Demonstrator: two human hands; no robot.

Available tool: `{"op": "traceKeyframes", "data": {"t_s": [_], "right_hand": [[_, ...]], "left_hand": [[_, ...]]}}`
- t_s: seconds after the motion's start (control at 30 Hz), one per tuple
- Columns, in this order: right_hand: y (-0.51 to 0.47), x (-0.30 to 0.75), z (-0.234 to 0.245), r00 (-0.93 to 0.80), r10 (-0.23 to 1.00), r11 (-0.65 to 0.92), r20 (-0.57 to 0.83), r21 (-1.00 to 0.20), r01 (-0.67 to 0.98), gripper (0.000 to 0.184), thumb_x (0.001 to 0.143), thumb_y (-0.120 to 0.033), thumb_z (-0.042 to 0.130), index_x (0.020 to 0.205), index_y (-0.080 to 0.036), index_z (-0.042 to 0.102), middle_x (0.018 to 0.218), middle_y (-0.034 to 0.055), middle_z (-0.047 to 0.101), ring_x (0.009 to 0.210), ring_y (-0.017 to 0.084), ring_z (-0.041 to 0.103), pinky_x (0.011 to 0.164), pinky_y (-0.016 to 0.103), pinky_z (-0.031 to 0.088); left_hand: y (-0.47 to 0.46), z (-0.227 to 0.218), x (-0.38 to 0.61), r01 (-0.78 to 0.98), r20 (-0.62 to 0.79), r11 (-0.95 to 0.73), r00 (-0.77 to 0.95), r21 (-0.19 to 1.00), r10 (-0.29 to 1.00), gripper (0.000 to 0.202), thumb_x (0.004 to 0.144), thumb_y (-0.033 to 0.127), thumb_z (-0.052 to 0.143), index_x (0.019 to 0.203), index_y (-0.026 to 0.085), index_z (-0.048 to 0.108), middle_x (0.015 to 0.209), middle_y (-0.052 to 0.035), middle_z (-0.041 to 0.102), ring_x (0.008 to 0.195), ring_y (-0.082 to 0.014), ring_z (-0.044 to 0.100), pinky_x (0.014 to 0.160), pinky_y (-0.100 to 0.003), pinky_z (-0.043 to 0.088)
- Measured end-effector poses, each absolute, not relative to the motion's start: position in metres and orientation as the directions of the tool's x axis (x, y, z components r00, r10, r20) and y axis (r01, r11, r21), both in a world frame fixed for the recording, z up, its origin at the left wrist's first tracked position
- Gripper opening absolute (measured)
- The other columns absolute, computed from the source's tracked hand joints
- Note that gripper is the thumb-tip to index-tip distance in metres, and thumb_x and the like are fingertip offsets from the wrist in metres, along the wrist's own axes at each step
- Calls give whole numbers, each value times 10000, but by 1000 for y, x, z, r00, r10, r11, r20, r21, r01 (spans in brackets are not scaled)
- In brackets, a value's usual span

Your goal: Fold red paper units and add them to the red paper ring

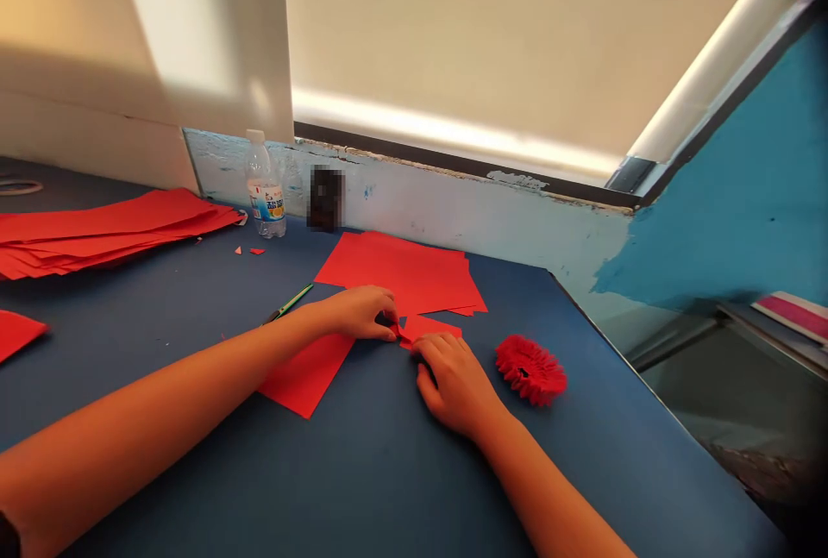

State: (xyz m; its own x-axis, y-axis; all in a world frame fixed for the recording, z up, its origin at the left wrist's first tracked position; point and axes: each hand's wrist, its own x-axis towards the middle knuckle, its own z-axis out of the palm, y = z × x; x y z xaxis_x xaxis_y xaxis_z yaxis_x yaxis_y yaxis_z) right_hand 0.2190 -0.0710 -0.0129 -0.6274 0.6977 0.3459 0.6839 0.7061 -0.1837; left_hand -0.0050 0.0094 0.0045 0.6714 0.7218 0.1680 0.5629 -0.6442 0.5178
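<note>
I'm facing a cream roller blind (453,32), with daylight leaking in along its lower edge (453,131). White paint is flaking off the ledge (453,204) below it, a teal-painted wall (730,196) is rising on the right, sun is hitting the white pillar (194,32) on the left, and a dark blue tabletop (601,429) is running up against the ledge

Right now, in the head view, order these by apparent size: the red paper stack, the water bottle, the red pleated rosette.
Red paper stack largest; plastic water bottle and red pleated rosette look alike, unranked.
</note>
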Motion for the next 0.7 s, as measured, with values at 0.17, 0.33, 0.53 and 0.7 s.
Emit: {"op": "traceKeyframes", "data": {"t_s": [0.17,0.33,0.53,0.7], "right_hand": [[-65,220,-18,-491,756,630,432,-277,726,207,879,-172,537,1081,-153,579,1066,99,616,1018,251,537,870,372,383],[-68,215,-12,-385,769,616,511,-429,661,214,917,-267,547,1099,-188,628,1122,82,625,1092,249,520,921,385,362],[-83,207,-6,-356,832,552,426,-705,446,194,904,-245,534,793,-165,672,739,13,670,689,161,591,635,247,414],[-91,202,-9,-349,836,545,424,-723,425,218,882,-258,538,735,-152,659,669,13,642,621,151,561,560,232,393]], "left_hand": [[2,3,1,573,123,-530,599,625,791,248,627,272,722,818,151,619,773,-12,631,694,-148,569,588,-231,404],[-24,3,8,468,145,-440,542,767,828,218,701,234,654,877,150,555,751,-17,648,682,-136,610,590,-230,463],[-74,15,11,349,141,-324,459,879,877,287,776,369,621,976,163,616,895,-61,674,818,-162,630,693,-261,494],[-89,5,12,322,95,-221,363,921,927,288,790,444,575,828,182,690,757,-33,665,669,-149,581,615,-260,466]]}}
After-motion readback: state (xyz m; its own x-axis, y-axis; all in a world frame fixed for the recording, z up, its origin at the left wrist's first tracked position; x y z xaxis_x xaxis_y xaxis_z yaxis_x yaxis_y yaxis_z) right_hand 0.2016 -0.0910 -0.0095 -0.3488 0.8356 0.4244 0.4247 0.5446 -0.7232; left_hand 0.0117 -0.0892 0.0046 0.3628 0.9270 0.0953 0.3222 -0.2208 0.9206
